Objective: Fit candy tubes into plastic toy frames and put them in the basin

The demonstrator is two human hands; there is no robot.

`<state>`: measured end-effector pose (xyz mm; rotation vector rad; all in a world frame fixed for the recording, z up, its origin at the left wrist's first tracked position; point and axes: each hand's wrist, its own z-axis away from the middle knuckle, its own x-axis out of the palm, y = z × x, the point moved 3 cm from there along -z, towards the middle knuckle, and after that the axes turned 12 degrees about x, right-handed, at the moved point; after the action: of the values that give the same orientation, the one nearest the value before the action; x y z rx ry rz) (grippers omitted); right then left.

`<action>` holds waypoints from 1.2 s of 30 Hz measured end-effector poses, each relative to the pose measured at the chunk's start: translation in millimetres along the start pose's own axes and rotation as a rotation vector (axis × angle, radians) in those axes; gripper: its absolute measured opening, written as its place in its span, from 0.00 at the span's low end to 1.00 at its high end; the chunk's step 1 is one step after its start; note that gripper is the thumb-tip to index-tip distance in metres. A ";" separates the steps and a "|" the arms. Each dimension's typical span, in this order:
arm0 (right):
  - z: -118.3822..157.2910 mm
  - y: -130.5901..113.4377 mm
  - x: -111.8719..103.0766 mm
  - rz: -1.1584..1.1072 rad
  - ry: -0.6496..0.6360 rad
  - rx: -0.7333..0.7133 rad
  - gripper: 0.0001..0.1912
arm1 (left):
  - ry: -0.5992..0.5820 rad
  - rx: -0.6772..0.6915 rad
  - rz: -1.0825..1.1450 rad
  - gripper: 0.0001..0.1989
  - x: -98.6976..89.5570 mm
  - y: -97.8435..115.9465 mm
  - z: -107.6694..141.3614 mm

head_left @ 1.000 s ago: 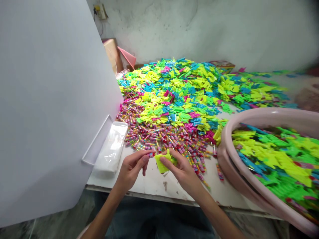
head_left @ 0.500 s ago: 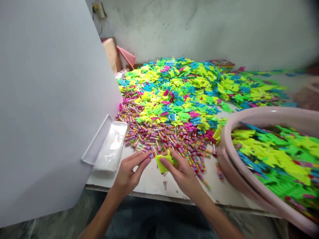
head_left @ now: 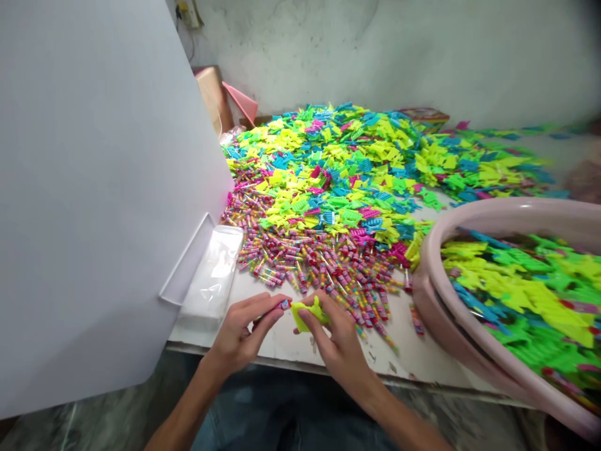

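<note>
My left hand (head_left: 241, 329) pinches a small pink candy tube (head_left: 284, 305), its end showing beyond the fingertips. Close beside it, my right hand (head_left: 339, 335) grips a yellow plastic piece (head_left: 303, 313) between thumb and fingers. The tube's end and the yellow piece are nearly touching; whether they meet is unclear. Both hands are above the table's front edge. Behind them lies a heap of pink-wrapped candy tubes (head_left: 323, 260), backed by a larger heap of yellow, green, blue and pink plastic pieces (head_left: 338, 163).
A pink tub (head_left: 432, 250) of plastic pieces and tubes stands at the right. Clear plastic bags (head_left: 213, 272) lie left of the hands, beside a large white panel (head_left: 107, 188). A pink triangular object (head_left: 241, 100) is near the back wall.
The view has shifted slightly. The yellow piece has turned a little in my right hand, and both hands still hold their items close together.
</note>
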<state>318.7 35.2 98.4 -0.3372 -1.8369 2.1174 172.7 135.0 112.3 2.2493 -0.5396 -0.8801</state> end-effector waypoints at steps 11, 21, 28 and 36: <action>-1.4 11.5 9.6 -0.198 -0.078 0.215 0.15 | -0.045 -0.112 0.018 0.12 2.0 -7.9 11.4; -13.1 15.7 -1.9 -0.027 0.077 0.180 0.19 | -0.235 0.039 -0.506 0.15 19.8 3.2 3.4; -10.7 25.6 5.8 -0.125 0.067 0.260 0.20 | -0.217 0.176 -0.769 0.25 23.9 8.3 -6.1; -7.2 31.4 7.4 -0.162 0.025 0.294 0.19 | -0.226 0.192 -0.635 0.19 25.7 -0.9 0.7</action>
<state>312.0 40.7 66.5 -0.1383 -1.4566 2.2152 190.0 120.6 100.0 2.5563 0.0163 -1.4583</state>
